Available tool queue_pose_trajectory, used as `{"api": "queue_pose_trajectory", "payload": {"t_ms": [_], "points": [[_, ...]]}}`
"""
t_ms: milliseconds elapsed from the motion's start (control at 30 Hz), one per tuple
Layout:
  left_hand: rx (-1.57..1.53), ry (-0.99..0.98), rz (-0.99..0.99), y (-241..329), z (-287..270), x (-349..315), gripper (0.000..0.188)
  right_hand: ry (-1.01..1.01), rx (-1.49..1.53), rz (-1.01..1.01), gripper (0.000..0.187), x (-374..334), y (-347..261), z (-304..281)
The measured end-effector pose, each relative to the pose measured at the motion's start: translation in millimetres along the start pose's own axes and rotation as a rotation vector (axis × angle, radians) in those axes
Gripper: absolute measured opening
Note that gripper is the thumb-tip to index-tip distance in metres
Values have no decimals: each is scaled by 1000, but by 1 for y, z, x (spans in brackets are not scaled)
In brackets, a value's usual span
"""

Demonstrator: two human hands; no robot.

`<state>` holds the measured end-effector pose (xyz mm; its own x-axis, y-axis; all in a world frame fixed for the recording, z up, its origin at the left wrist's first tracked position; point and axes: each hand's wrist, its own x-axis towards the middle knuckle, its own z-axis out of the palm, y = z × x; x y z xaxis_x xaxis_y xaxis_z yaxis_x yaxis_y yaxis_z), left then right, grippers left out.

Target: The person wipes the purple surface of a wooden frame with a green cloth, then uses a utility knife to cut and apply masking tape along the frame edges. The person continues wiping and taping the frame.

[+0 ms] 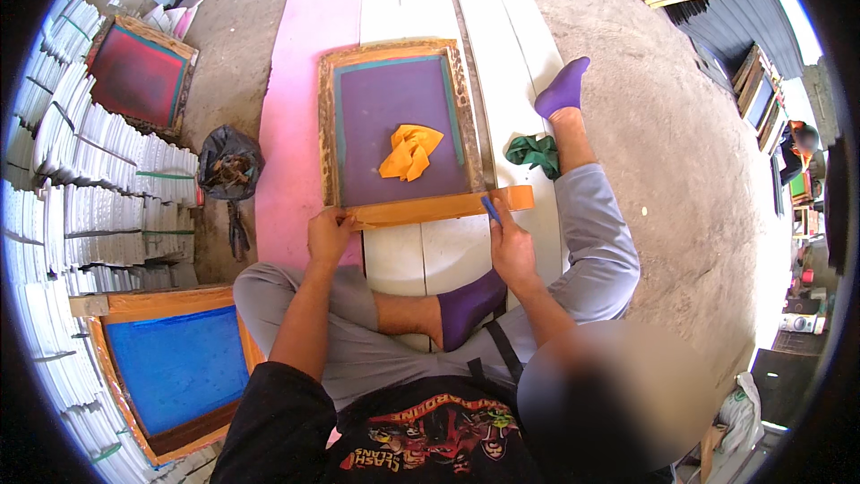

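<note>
A wooden-framed screen-printing screen (462, 108) with purple mesh lies flat in front of me. Brown packing tape (412, 211) stretches along its near side, running to the roll (520, 198) at the right. My left hand (330, 237) is closed, pinching the tape's end by the near left corner. Close to the roll, my right hand (513, 246) is closed around a slim blue tool (490, 209), perhaps a cutter; whether its fingers also grip the roll is hidden. On the mesh rests a crumpled yellow-orange cloth (410, 152). A dark green cloth (534, 154) lies by my right leg.
White and pink boards (296, 81) lie under the screen. At left are a black plastic bag (229, 161), stacked white sheets (107, 148), a red-mesh screen (134, 76) and a blue-mesh screen (179, 363). A person (797, 148) is at far right.
</note>
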<state>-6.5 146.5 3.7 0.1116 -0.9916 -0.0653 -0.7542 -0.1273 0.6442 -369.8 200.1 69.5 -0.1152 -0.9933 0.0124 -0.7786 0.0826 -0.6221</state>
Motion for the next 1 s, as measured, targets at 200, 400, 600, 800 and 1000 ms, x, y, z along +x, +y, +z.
{"api": "queue_pose_trajectory", "payload": {"t_ms": [200, 400, 600, 800, 1000], "points": [[-29, -15, -92, 5, -1, 0, 25, -25, -69, -8, 43, 6, 12, 20], [30, 0, -63, 3, 1, 1, 24, 12, -59, -43, 37, 10, 15, 25], [26, -27, -100, 11, -4, 0, 23, 14, -84, -33, 35, 11, 17, 28], [-39, -9, -110, 3, 1, 0, 22, 17, -63, -37, 35, 11, 17, 31], [-11, -23, -110, 8, -2, 0, 23, 1, -117, -27, 35, 9, 19, 32]]}}
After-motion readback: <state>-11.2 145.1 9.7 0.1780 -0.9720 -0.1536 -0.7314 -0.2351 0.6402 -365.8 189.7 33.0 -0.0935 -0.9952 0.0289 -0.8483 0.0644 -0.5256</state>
